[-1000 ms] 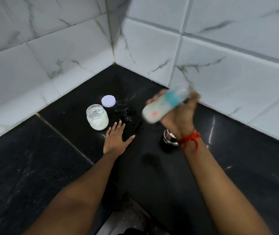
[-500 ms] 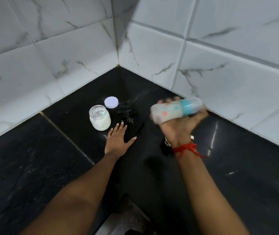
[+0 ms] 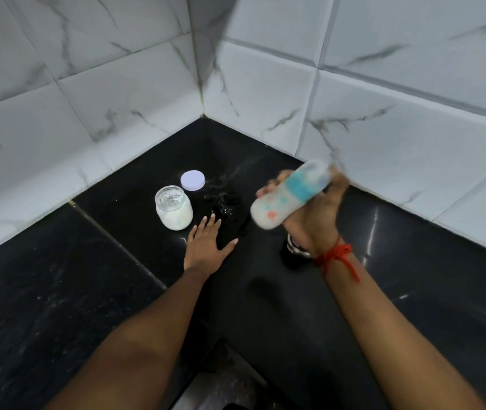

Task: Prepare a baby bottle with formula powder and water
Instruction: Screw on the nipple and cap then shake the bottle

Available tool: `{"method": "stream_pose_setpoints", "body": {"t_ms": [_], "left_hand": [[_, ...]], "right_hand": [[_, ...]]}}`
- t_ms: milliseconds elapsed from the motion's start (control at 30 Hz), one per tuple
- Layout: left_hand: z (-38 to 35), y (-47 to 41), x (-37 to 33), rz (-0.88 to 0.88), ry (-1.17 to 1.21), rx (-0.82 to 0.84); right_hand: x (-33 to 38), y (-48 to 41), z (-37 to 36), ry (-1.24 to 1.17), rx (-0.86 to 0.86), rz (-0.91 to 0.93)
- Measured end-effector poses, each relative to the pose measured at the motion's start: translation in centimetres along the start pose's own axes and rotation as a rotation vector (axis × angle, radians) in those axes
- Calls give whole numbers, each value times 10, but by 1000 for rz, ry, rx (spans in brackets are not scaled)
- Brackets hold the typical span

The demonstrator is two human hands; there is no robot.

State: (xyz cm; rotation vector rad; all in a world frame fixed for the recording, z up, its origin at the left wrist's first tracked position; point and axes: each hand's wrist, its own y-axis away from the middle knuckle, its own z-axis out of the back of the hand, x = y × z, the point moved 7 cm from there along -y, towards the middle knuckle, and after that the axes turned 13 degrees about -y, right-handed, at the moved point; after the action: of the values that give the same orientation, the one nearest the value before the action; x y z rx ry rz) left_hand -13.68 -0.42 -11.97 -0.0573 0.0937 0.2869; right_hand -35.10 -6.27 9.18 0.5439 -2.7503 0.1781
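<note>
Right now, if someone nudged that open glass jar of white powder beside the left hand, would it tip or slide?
The squat clear glass jar looks wide for its height, so it would probably slide, not tip. The glossy black counter likely offers little friction. Its white lid lies apart, so a hard knock could spill powder.

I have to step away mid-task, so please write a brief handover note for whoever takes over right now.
Right hand: gripping the capped baby bottle, tilted and motion-blurred, milky inside.
Left hand: flat on the black counter, empty.
Open formula jar stands beside the left hand; its lid lies behind it. A dark container sits under the right wrist.
Done: bottle filled and closed.
Left: finish mixing, re-lid the jar.
</note>
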Motion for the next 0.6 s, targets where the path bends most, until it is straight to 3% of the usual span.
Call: {"method": "stream_pose_setpoints", "body": {"t_ms": [67, 167, 267, 400, 533, 600], "left_hand": [[-1, -2, -1, 1, 16, 14], [1, -1, 1, -1, 9, -6], [-2, -3, 0, 0, 20, 13], [-1, -2, 0, -14, 10, 16], [0, -3, 0, 16, 19, 23], [-1, -2, 2, 6, -4, 0]], "right_hand": [[0, 6, 9, -124, -40, 66], [-27, 12, 16, 59, -69, -50], [-32, 13, 22, -44, -162, -3], [-43, 7, 13, 109, -48, -89], [-26, -6, 16, -95, -37, 10], [-28, -3, 5, 105, -3, -71]]}}
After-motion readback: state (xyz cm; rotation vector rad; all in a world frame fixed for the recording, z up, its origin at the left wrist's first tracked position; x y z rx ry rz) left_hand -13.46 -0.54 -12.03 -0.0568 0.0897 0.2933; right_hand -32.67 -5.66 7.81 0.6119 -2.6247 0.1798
